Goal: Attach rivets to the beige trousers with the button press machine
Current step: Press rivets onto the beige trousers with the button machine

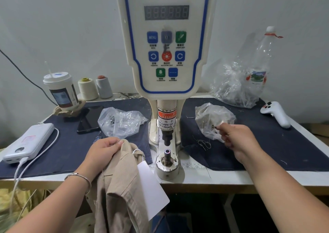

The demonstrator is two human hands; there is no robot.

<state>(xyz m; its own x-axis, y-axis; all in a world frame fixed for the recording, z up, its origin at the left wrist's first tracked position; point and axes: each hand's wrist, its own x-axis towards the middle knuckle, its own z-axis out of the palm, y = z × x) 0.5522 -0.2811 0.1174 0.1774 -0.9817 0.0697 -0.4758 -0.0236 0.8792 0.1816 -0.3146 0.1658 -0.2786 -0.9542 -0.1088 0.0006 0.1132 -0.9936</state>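
Lighting: even, soft, moderately bright indoor light; no hard shadows on the worktop (222, 176). Dim below its front edge. Glare: small highlights on the clear plastic bags (215, 120). Distortion: wide-angle bowing, wall and worktop edges curve toward the corners. Focus: slight softness overall; machine panel (167, 36) small print blurred.

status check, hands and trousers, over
Left hand gripping beige trousers at table edge. Right hand at rivet bag. Press die clear.

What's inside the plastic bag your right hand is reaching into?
The plastic bag shows small dark metal bits near the right hand; crumpled plastic hides the rest, so I cannot tell what they are.
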